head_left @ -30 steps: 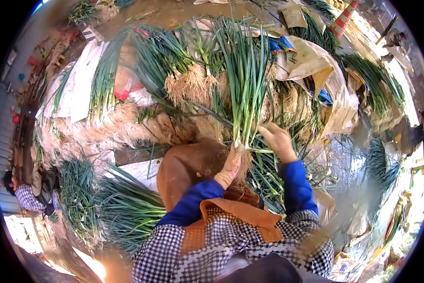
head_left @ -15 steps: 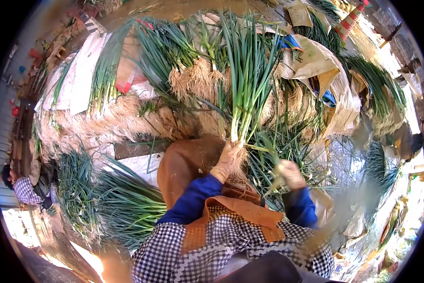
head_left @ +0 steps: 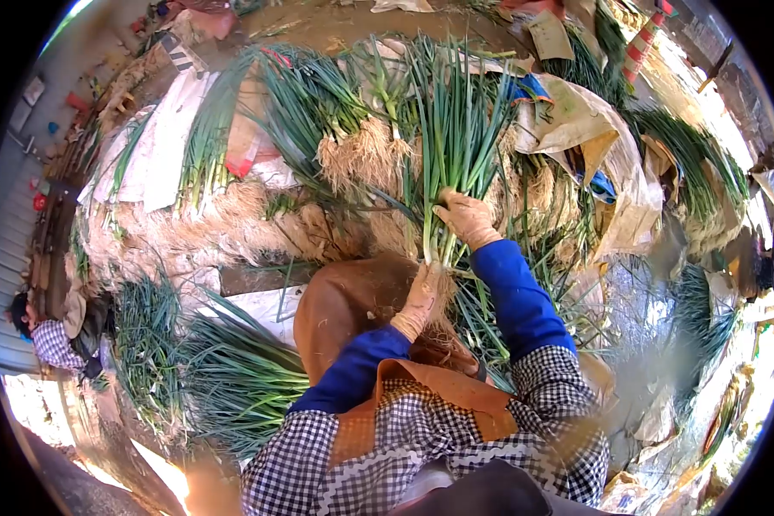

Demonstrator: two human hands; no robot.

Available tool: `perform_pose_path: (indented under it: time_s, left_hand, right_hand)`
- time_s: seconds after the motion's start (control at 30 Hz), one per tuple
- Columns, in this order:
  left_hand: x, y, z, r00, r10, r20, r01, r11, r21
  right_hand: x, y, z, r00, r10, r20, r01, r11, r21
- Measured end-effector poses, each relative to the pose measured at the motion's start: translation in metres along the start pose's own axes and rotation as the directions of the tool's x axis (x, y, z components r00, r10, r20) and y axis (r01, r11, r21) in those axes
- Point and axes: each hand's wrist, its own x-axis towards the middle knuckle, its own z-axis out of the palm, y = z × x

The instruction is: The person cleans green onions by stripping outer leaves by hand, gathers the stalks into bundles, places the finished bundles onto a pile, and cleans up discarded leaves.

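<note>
We hold a bunch of spring onions (head_left: 460,138) upright before us, at 1 o'clock from the middle of the view, its green leaves fanning toward 12 and its pale stalk bases pointing back toward our body. Our left hand (head_left: 415,303), at 5 o'clock, is closed around the bunch at its root end, and a beard of roots (head_left: 444,316) hangs beside the wrist. Our right hand (head_left: 469,219), at 2 o'clock, touches the stalks higher up with its fingers curled against them; we cannot tell whether it is gripping any.

Under our left hand we see a brown apron (head_left: 328,297) over the knee. A heap of spring onions (head_left: 245,374) lies at 8 o'clock, near our left sleeve (head_left: 352,365). Near 12 o'clock, to the left of the held bunch, rests another cluster with tangled tan roots (head_left: 365,153). A white sheet (head_left: 173,142) spreads at 10 o'clock, and a tan sack (head_left: 589,112) lies crumpled at 2, with a striped cone (head_left: 640,50) beyond it. Between 8 and 9 o'clock, well apart from us, is another person (head_left: 55,342) in a checked top.
</note>
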Motion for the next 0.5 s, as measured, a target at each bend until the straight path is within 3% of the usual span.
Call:
perform_pose_path:
  time_s: [0.03, 0.07, 0.1, 0.13, 0.17, 0.2, 0.23, 0.27, 0.3, 0.33, 0.37, 0.4, 0.43, 0.47, 0.5]
  left_hand:
    - [-0.005, 0.006, 0.002, 0.998, -0.042, 0.054, 0.054, 0.967, -0.249]
    - [-0.003, 0.004, -0.003, 0.998, -0.033, 0.051, 0.045, 0.967, -0.250]
    - [0.002, -0.006, -0.013, 0.998, -0.030, 0.051, 0.047, 0.922, -0.385]
    - [0.009, -0.019, -0.025, 0.998, -0.032, 0.050, 0.053, 0.856, -0.514]
    - [0.023, -0.032, -0.052, 0.942, -0.036, 0.335, 0.230, 0.796, -0.560]
    - [-0.003, 0.013, -0.014, 0.990, -0.106, 0.090, 0.128, 0.946, -0.297]
    - [0.004, 0.010, -0.016, 0.995, -0.074, 0.063, 0.088, 0.960, -0.266]
    - [0.012, -0.001, -0.025, 0.998, -0.042, 0.039, 0.050, 0.973, -0.226]
    - [0.031, -0.032, -0.047, 0.999, 0.043, 0.001, -0.042, 0.993, -0.114]
    - [0.031, -0.033, -0.046, 0.999, 0.034, 0.006, -0.033, 0.993, -0.115]
    - [0.030, -0.032, -0.041, 0.997, 0.079, -0.018, -0.080, 0.992, -0.099]
    - [0.026, -0.029, -0.036, 0.992, 0.122, -0.039, -0.125, 0.989, -0.079]
    - [0.014, -0.013, -0.023, 1.000, 0.018, -0.020, -0.021, 0.982, -0.189]
    - [0.011, -0.005, -0.014, 1.000, 0.021, -0.012, -0.023, 0.981, -0.190]
    - [0.005, -0.001, -0.009, 1.000, -0.020, 0.012, 0.022, 0.965, -0.261]
  right_hand:
    - [-0.001, -0.002, 0.006, 0.978, -0.105, 0.182, 0.136, 0.977, -0.163]
    - [-0.008, -0.012, 0.002, 0.912, -0.168, 0.374, 0.290, 0.910, -0.297]
    - [-0.027, -0.014, -0.001, 0.863, -0.444, 0.242, 0.480, 0.870, -0.114]
    - [-0.051, -0.018, -0.015, 0.784, -0.462, 0.415, 0.566, 0.807, -0.170]
    - [-0.071, -0.021, -0.044, 0.743, -0.629, 0.230, 0.343, 0.652, 0.676]
    - [-0.100, -0.020, -0.052, 0.721, -0.645, 0.255, 0.243, 0.580, 0.778]
    - [-0.130, -0.019, -0.060, 0.697, -0.660, 0.280, 0.129, 0.500, 0.857]
    - [-0.143, -0.018, -0.088, 0.573, -0.666, 0.476, -0.103, 0.519, 0.849]
    - [-0.157, -0.010, -0.101, 0.531, -0.627, 0.569, -0.335, 0.461, 0.822]
    - [-0.170, 0.011, -0.100, 0.408, -0.455, 0.791, -0.502, 0.612, 0.611]
    - [-0.193, 0.040, -0.074, 0.408, -0.170, 0.897, -0.202, 0.941, 0.270]
    - [-0.217, 0.070, -0.033, 0.499, 0.118, 0.859, 0.107, 0.975, -0.196]
    - [-0.228, 0.097, 0.003, 0.750, -0.145, 0.646, 0.255, 0.963, -0.080]
    - [-0.209, 0.088, -0.004, 0.844, -0.122, 0.522, 0.019, 0.980, 0.198]
    - [-0.190, 0.077, -0.014, 0.918, -0.096, 0.385, -0.125, 0.852, 0.509]
